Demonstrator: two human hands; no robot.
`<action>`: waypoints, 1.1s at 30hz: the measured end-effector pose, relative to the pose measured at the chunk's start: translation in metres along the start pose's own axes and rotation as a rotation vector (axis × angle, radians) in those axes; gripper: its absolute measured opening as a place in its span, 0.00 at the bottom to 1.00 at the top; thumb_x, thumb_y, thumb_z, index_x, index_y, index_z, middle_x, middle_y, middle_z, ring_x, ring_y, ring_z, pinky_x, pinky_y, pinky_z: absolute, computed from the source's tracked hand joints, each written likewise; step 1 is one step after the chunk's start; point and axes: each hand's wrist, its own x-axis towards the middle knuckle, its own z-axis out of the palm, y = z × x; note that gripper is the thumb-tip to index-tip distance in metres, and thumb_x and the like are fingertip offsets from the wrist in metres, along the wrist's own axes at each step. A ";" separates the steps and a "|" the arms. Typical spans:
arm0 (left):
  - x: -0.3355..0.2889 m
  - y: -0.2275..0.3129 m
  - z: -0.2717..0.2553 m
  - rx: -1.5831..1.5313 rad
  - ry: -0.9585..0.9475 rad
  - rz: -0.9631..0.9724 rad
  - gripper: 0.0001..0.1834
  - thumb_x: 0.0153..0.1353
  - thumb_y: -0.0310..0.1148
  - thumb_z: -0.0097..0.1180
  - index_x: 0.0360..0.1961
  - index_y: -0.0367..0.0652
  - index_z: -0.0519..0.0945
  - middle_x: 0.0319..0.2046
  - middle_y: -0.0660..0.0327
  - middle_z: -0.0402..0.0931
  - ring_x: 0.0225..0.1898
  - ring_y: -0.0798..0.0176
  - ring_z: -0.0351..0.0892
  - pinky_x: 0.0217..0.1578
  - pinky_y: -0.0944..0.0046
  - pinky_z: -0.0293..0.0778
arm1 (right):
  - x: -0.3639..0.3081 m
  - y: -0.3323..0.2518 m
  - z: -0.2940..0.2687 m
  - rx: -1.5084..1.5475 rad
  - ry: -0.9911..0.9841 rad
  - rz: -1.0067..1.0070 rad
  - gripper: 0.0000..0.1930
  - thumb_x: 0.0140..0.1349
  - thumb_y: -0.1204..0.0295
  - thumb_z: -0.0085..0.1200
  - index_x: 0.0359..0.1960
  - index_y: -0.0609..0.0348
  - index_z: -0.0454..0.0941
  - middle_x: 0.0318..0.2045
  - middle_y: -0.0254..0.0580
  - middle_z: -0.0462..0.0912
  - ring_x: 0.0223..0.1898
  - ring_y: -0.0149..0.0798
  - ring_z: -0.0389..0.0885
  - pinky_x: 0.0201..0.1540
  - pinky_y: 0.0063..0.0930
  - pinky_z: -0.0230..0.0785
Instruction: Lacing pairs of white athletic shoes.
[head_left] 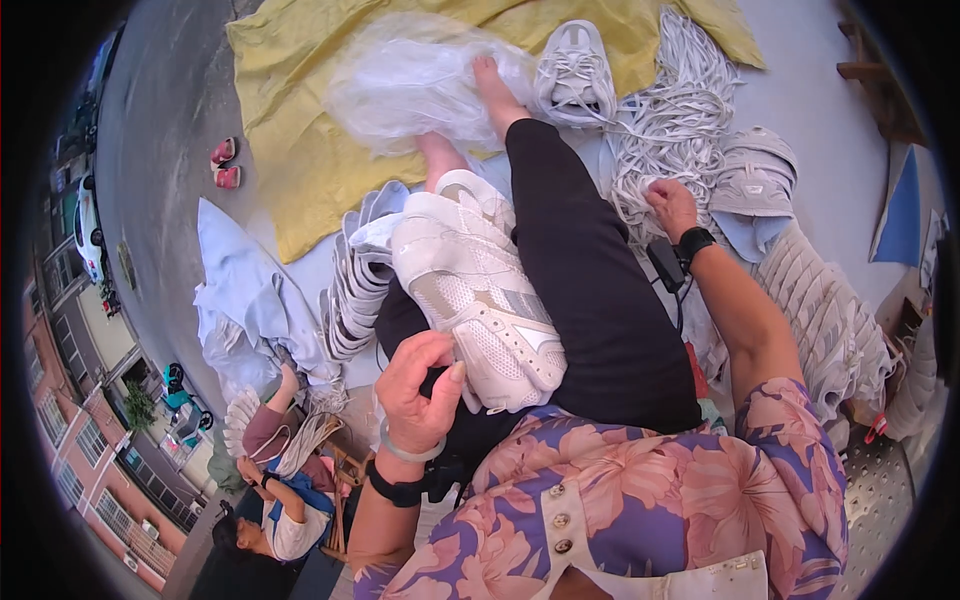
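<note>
On my lap lie pale beige and white shoe uppers (pixel 475 290), with mesh panels and lace holes. My left hand (pixel 418 385) is beside their near left edge, its fingers curled and thumb bent. Whatever is between those fingers is hidden. Out to the right, my right hand (pixel 673 205) is at the edge of a big tangled heap of white shoelaces (pixel 670 110). Its fingers are pinched together on the laces. A laced white shoe (pixel 576 75) stands left of the heap.
Stacked uppers (pixel 355 275) stand left of my legs; more uppers (pixel 825 310) line the right. Clear plastic (pixel 410 80) covers part of a yellow cloth (pixel 290 120). A seated person (pixel 290 515) works at lower left. Red shoes (pixel 226 165) lie on the ground.
</note>
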 end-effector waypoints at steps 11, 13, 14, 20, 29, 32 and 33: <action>0.005 0.064 0.032 -0.415 -0.191 0.110 0.31 0.45 0.19 0.50 0.56 0.40 0.64 0.33 0.61 0.75 0.18 0.79 0.65 0.21 0.77 0.63 | -0.145 -0.235 -0.161 0.428 -0.602 -0.425 0.05 0.58 0.75 0.50 0.26 0.60 0.68 0.20 0.32 0.69 0.21 0.25 0.69 0.24 0.21 0.61; 0.001 0.074 0.043 -0.557 -0.346 0.195 0.35 0.46 0.18 0.49 0.59 0.42 0.59 0.31 0.64 0.73 0.19 0.80 0.65 0.21 0.78 0.63 | -0.183 -0.280 -0.178 0.320 -0.651 -0.726 0.04 0.55 0.75 0.53 0.28 0.60 0.70 0.19 0.36 0.71 0.19 0.31 0.71 0.23 0.22 0.61; -0.004 0.075 0.048 -0.673 -0.423 0.212 0.29 0.49 0.19 0.49 0.56 0.41 0.63 0.29 0.67 0.71 0.21 0.80 0.66 0.22 0.79 0.64 | -0.196 -0.292 -0.183 0.296 -0.625 -0.922 0.05 0.54 0.75 0.55 0.29 0.59 0.71 0.18 0.37 0.72 0.18 0.34 0.72 0.22 0.23 0.61; -0.039 0.063 0.007 -0.714 -0.626 0.076 0.11 0.57 0.28 0.53 0.42 0.39 0.75 0.25 0.70 0.72 0.25 0.80 0.68 0.26 0.78 0.66 | -0.227 -0.304 -0.249 0.911 -0.435 -0.533 0.06 0.59 0.74 0.50 0.28 0.64 0.71 0.21 0.29 0.71 0.21 0.21 0.64 0.24 0.13 0.56; -0.047 0.107 0.020 -0.757 -0.304 0.570 0.24 0.49 0.27 0.57 0.50 0.37 0.70 0.46 0.60 0.71 0.49 0.68 0.68 0.52 0.69 0.61 | -0.273 -0.343 -0.226 0.107 -0.668 -0.716 0.09 0.61 0.70 0.49 0.27 0.62 0.69 0.18 0.33 0.70 0.20 0.25 0.66 0.22 0.19 0.58; -0.048 0.099 0.013 -0.614 -0.613 0.428 0.14 0.55 0.28 0.55 0.43 0.37 0.74 0.35 0.64 0.74 0.38 0.74 0.70 0.42 0.73 0.66 | -0.259 -0.337 -0.231 0.283 -0.629 -0.618 0.09 0.61 0.69 0.49 0.27 0.62 0.70 0.18 0.28 0.68 0.21 0.21 0.64 0.23 0.17 0.56; -0.053 0.093 0.011 -0.725 -0.585 0.348 0.08 0.59 0.30 0.53 0.36 0.36 0.76 0.25 0.69 0.72 0.28 0.77 0.67 0.32 0.75 0.66 | -0.252 -0.327 -0.234 0.380 -0.573 -0.464 0.09 0.62 0.69 0.49 0.26 0.61 0.70 0.19 0.24 0.66 0.22 0.19 0.62 0.24 0.15 0.55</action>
